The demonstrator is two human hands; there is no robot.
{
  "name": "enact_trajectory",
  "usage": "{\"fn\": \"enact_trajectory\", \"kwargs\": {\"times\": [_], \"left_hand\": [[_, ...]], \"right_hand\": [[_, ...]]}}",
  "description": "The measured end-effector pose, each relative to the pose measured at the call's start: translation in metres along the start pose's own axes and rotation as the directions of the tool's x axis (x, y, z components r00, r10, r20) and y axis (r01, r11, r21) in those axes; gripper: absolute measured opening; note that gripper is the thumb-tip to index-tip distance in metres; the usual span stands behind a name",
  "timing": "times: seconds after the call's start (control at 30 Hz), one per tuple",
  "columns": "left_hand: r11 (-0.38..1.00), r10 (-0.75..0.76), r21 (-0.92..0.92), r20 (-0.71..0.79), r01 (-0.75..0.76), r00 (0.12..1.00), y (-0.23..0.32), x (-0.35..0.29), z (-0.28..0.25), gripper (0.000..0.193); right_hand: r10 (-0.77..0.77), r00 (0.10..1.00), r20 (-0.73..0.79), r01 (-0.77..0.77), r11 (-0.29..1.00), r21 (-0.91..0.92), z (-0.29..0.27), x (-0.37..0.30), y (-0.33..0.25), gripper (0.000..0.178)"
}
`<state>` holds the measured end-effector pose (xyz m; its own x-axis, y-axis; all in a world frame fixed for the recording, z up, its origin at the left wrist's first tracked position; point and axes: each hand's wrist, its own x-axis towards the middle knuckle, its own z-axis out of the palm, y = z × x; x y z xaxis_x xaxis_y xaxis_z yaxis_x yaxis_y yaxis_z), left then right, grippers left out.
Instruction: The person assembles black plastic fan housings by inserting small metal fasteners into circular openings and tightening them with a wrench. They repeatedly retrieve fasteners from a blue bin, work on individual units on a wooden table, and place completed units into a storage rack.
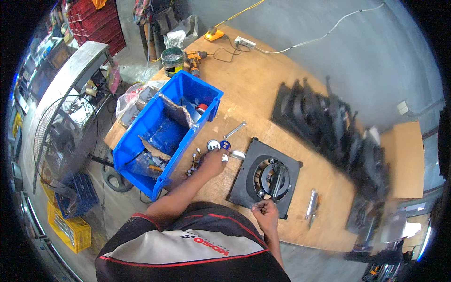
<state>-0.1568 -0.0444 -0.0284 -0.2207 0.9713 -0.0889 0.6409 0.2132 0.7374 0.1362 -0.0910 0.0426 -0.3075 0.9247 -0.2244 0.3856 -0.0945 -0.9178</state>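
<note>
On the wooden workbench (pixel 263 89), a square black fan frame (pixel 244 181) with a round opening lies flat near the front edge, and everything else sits around it. The person's right hand (pixel 266 214) rests at the frame's near edge, fingers curled together against the rim; whether it pinches something small cannot be told. The left hand (pixel 215 162) lies just left of the frame, fingers bent down over small silvery parts (pixel 224 158) on the bench, seemingly closed on one of them. Beyond that hand, close to the frame's far-left corner, lie a white round cap (pixel 213 144), a blue ring (pixel 225 144) and a spanner (pixel 235 129). Left of the frame stands a blue plastic bin (pixel 141 150). Right of the frame lie two hand tools (pixel 312 204); behind it a row of black frames (pixel 329 122) is stacked.
</note>
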Motion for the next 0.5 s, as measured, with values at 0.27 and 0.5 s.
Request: {"fn": "enact_trajectory", "kwargs": {"times": [0.27, 0.5], "left_hand": [[0.933, 0.030, 0.353, 0.111, -0.067, 0.993, -0.014, 0.013, 0.006, 0.032], [0.983, 0.185, -0.018, -0.009, -0.185, 0.983, 0.001, -0.025, -0.010, 0.023]], "right_hand": [[0.060, 0.996, -0.062, -0.056, 0.996, 0.068, -0.003, -0.014, 0.023, 0.030], [0.035, 0.999, -0.004, -0.035, 0.999, -0.029, 0.014, -0.001, 0.010, 0.029]]}}
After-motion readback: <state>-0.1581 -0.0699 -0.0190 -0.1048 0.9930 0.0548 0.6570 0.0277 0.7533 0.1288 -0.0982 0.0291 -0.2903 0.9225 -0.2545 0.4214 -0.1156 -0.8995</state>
